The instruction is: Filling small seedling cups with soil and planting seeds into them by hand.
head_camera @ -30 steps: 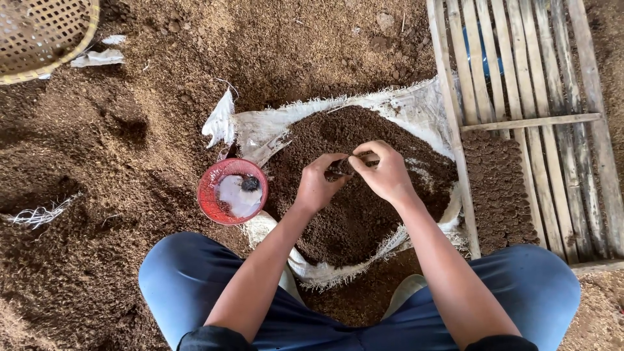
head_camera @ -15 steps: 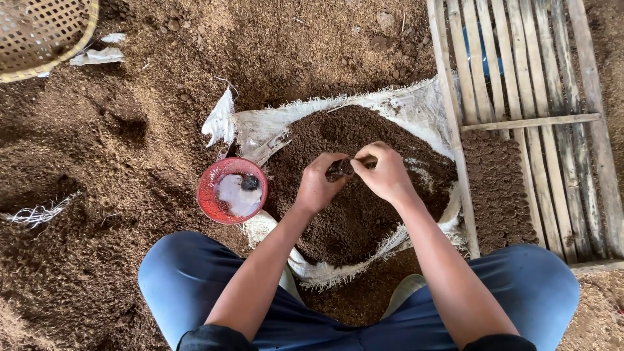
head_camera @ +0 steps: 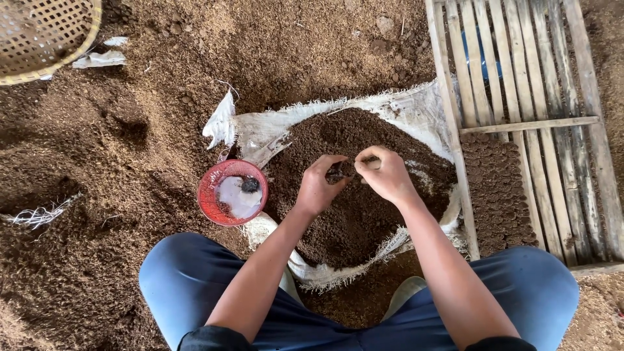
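A white woven sack (head_camera: 416, 110) lies open on the ground with a heap of dark brown soil (head_camera: 364, 214) in it. Both my hands hover over the heap's middle, fingertips nearly meeting. My left hand (head_camera: 320, 187) pinches a small dark lump of soil between thumb and fingers. My right hand (head_camera: 387, 175) is curled beside it, its fingertips closed on a small pale piece. A small red basket (head_camera: 209, 195) with a white lining and a dark lump inside sits just left of my left hand.
A wooden slatted frame (head_camera: 526, 123) lies at the right, its near rows packed with small soil plugs (head_camera: 497, 195). A woven bamboo basket (head_camera: 45, 36) is at top left. Loose brown soil covers the ground. My knees in blue trousers (head_camera: 195, 286) frame the sack.
Hardly anything differs; my fingers shift slightly over the soil heap while both hands stay in the same spot.
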